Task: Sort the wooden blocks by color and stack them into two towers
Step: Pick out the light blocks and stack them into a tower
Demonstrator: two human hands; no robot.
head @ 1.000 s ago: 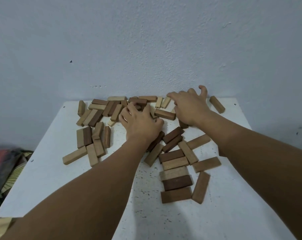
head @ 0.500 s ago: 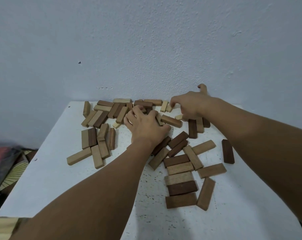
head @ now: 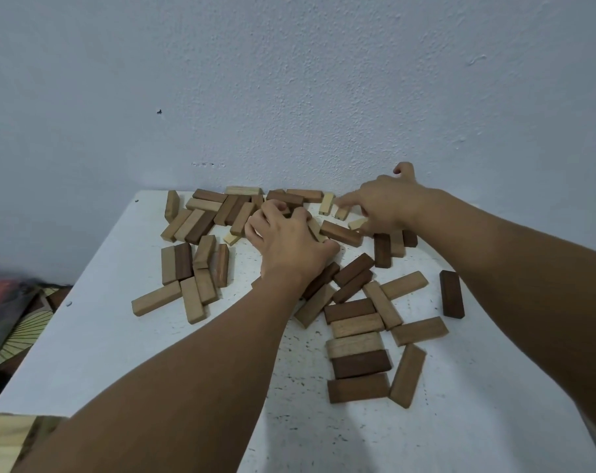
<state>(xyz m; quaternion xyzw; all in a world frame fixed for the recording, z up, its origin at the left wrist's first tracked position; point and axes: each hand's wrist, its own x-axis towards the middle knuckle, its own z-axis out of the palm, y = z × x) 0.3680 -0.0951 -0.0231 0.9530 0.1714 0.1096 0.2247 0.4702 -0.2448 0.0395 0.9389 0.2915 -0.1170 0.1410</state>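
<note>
Light and dark blocks (head: 357,336) lie scattered flat on the white table (head: 119,353), mostly toward its far edge by the wall. The left hand (head: 289,247) rests mid-pile, fingers curled over blocks there. The right hand (head: 385,206), far right, points its forefinger at a pale block (head: 341,213); whether it grips anything I cannot tell.

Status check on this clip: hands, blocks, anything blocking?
Left hand curled over blocks mid-pile. Right hand reaching among pale blocks by the wall. Wooden blocks scattered flat on the table, unsorted, no towers. Nothing obstructing.
</note>
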